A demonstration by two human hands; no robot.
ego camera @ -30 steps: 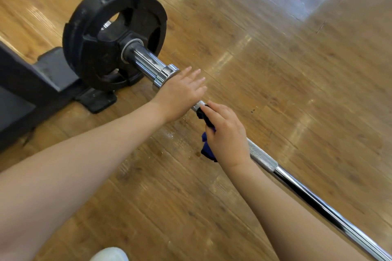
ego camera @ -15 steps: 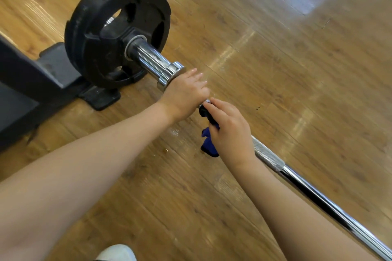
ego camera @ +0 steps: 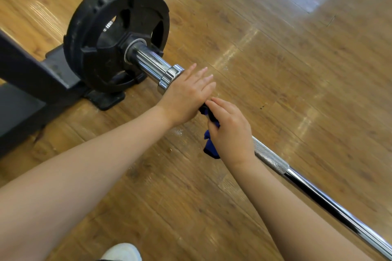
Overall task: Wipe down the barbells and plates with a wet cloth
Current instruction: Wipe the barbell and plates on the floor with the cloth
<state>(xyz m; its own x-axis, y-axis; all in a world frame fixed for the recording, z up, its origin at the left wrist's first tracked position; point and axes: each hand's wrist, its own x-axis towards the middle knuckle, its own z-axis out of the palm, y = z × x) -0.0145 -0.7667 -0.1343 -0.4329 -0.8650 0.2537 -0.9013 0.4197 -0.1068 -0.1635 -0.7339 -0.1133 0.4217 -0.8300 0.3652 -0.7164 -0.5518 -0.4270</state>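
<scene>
Glossy wood planks made up the floor (ego camera: 275, 74), streaked with glare and, by my reading, slick enough that drips from a wet cloth might have left a slipping spot near the white shoe (ego camera: 122, 253) at the bottom edge. Across it ran the barbell (ego camera: 331, 205), a long chrome shaft, mirror-smooth except for a band of cross-hatched knurling just beyond the right wrist. Its thick polished sleeve passed through a black plate (ego camera: 101, 34), a round, matte, scuffed disc with cut-out grips, standing on edge beside a dark metal frame (ego camera: 27, 74). With only that plate touching the floor at this end, a hard sideways push could probably have rolled the bar.

Next came the left hand (ego camera: 186, 95), resting on the shaft right against the collar, its fingers straight and slightly spread, gripping nothing; it steadied the bar only lightly, so it might have slid. The right hand (ego camera: 230, 131) sat just beside it, fingers curled and clamped on the blue cloth (ego camera: 211, 148), which was wrapped against the shaft with a limp, crumpled tail hanging below. Knurling could have snagged that soft fabric, and the loose tail risked dragging on the floor.
</scene>
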